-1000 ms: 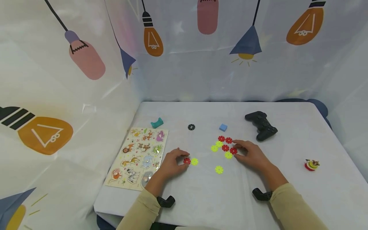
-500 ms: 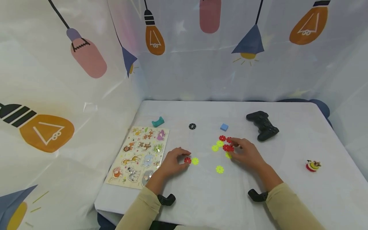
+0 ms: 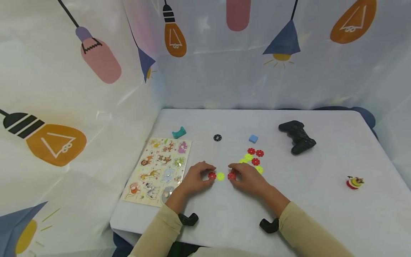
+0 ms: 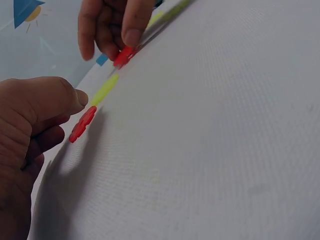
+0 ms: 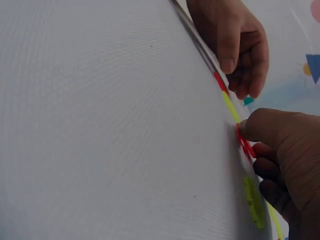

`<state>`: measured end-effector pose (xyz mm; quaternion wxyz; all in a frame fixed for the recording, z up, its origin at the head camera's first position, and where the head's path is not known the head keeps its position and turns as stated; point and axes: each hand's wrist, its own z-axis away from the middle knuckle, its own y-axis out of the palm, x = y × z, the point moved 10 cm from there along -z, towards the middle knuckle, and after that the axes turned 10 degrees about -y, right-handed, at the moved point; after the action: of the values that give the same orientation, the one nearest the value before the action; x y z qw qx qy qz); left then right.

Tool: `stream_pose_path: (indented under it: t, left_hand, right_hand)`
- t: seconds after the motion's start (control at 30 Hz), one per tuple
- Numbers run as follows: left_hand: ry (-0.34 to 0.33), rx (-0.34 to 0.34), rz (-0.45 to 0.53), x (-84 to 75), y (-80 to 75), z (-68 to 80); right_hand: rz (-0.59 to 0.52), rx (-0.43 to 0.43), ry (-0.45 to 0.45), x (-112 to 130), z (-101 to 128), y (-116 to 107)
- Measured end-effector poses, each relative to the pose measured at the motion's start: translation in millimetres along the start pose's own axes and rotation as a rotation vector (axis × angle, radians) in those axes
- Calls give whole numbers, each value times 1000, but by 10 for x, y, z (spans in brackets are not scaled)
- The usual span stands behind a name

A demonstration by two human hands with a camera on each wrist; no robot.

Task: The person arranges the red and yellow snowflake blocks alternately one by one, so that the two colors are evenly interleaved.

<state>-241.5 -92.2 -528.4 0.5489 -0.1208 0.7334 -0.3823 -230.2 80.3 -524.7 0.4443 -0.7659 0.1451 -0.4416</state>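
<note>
In the head view a red flower-shaped plastic disc (image 3: 212,175) lies by the thumb and curved fingers of my left hand (image 3: 196,177). A yellow disc (image 3: 220,176) sits just right of it. From the right, the thumb and fingers of my right hand (image 3: 250,178) pinch another red disc (image 3: 231,176), close to the yellow one. In the left wrist view, the left thumb hovers near its red disc (image 4: 83,124). Under the right hand in the right wrist view is a further yellow disc (image 5: 254,202), hidden in the head view.
Behind the right hand lie several loose discs (image 3: 255,161), red and yellow. An animal puzzle board (image 3: 157,171) is at left. Farther back are a teal piece (image 3: 179,132), black chip (image 3: 217,137), blue block (image 3: 253,139) and game controller (image 3: 297,137). A small colourful toy (image 3: 354,182) stands right.
My right hand has taken a red disc from the loose group and carried it left, near the yellow disc. My left hand has stayed by its red disc. The head view has shifted slightly.
</note>
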Motion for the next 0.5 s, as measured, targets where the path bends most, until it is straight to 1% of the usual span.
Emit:
stream_pose_path:
  t: [0.13, 0.27, 0.33, 0.4, 0.5]
  left_hand:
    - [24, -9, 6, -18, -6, -21]
    - [9, -8, -4, 9, 7, -14]
    - [4, -10, -13, 11, 13, -5]
    - [1, -13, -20, -2, 11, 4]
    - [-8, -16, -28, -16, -4, 9]
  right_hand:
    - [38, -14, -20, 9, -9, 18]
    - [50, -10, -49, 42, -36, 45]
    - [49, -2, -39, 44, -37, 54]
    - [42, -3, -11, 22, -14, 40]
    - [15, -17, 42, -42, 58, -48]
